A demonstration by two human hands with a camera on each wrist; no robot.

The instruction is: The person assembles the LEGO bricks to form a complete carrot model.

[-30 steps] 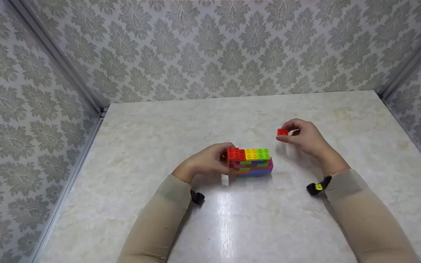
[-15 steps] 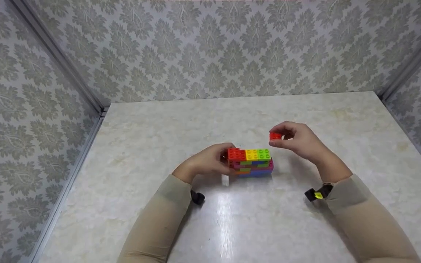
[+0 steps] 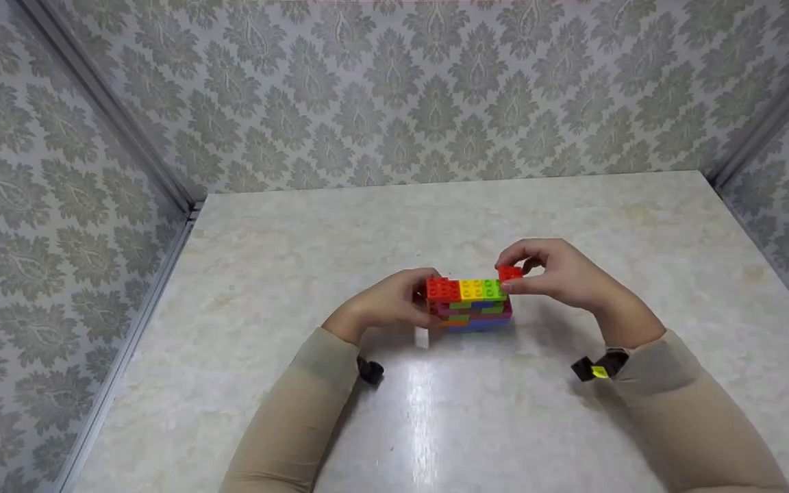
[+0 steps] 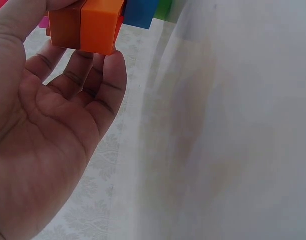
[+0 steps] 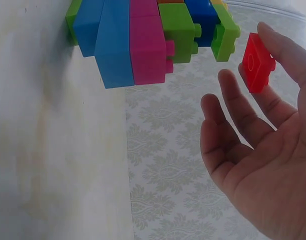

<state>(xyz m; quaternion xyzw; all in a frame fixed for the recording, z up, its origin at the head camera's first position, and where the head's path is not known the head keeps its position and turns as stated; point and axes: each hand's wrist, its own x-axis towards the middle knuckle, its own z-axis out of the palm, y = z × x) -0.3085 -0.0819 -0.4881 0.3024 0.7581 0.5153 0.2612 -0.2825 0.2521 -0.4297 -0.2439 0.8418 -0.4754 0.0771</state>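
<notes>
A multicoloured stack of toy building bricks (image 3: 471, 290) stands on the table, its top row red, yellow and light green. My left hand (image 3: 391, 300) grips the stack's left end; the left wrist view shows fingers and thumb at an orange brick (image 4: 99, 25). Between thumb and forefinger, my right hand (image 3: 562, 274) pinches a small red brick (image 3: 509, 273) at the stack's top right end. In the right wrist view a gap shows between this red brick (image 5: 258, 63) and the light green brick (image 5: 226, 35) on the stack. The other right fingers are loosely bent.
The pale marbled table (image 3: 285, 253) stretches out around the stack. Patterned wall panels (image 3: 394, 89) rise behind it and at both sides. Both wrists wear black straps with small devices, one (image 3: 370, 370) at the left cuff.
My right hand has come left and towards me with the red brick, from right of the stack to just over its right end. My left hand and the stack stay put.
</notes>
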